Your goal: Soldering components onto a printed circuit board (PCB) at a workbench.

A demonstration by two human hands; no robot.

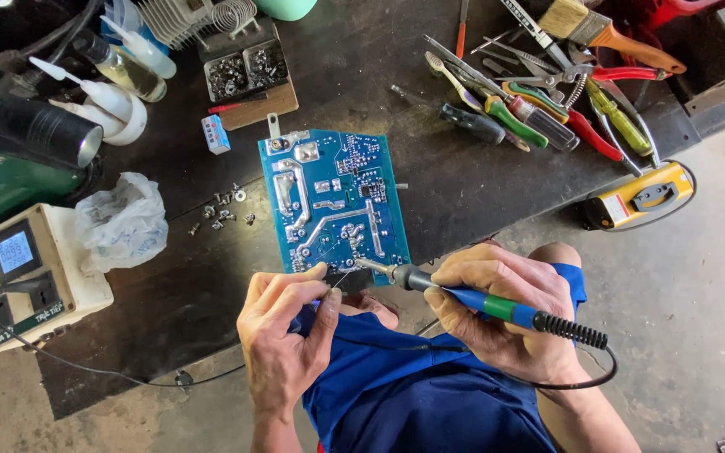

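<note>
right hand [505, 306]: gripping a blue soldering iron [497, 307], tip on the blue circuit board [333, 197]
left hand [283, 323]: pinching thin solder wire [341, 277] at the board's near edge
board: overhangs desk's [430, 184] near edge

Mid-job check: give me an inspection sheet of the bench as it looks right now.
Surface: dark bench, worn.
Job's things: blue circuit board, solder side up; soldering iron tip at its near edge.
Clutter: screws, plastic bag, glue bottles, hand tools, paintbrush.
Grippers: left hand pinches thin wire at the board edge; right hand holds the iron.
Cables: iron's cord; socket box lead.
Surroundings: concrete floor.
</note>
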